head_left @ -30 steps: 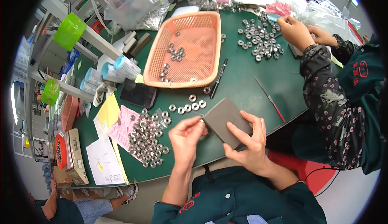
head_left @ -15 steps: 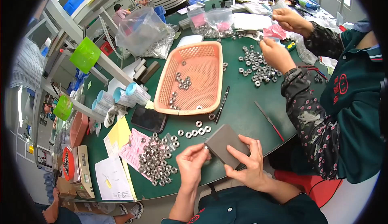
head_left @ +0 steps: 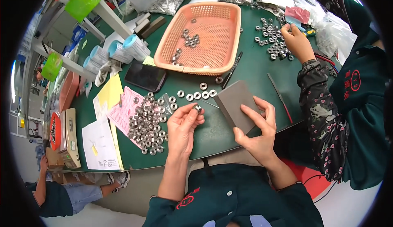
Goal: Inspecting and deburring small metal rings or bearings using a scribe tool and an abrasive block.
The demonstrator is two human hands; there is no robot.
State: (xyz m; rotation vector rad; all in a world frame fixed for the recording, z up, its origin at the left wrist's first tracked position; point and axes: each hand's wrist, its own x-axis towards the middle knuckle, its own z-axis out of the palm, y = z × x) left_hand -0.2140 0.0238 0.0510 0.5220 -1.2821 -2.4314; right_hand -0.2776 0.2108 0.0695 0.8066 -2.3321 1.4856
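Between the thumb and fingers of my left hand [head_left: 181, 128] is a small metal ring [head_left: 198, 108], held just left of the block. My right hand [head_left: 262, 133] grips a flat grey rectangular block [head_left: 236, 107], tilted above the table's near edge, fingers across its face. To the left of my left hand lies a pile of metal rings [head_left: 148, 122], partly on a pink sheet [head_left: 118, 114]. A short row of similar rings [head_left: 197, 96] sits beyond my hands. A thin metal rod [head_left: 210, 103] lies beside the block.
A peach plastic basket [head_left: 161, 57] holds several rings. Around it are a black phone [head_left: 145, 76], a black pen [head_left: 232, 70] and blue-rimmed cups [head_left: 120, 51]. A red-handled file [head_left: 280, 98] lies right. A co-worker's hand [head_left: 297, 42] is over another ring pile [head_left: 272, 34].
My left hand has drawn the ring away from the block's edge, leaving a gap. The view has tipped downward. The co-worker's nearer hand has moved onto the far ring pile.
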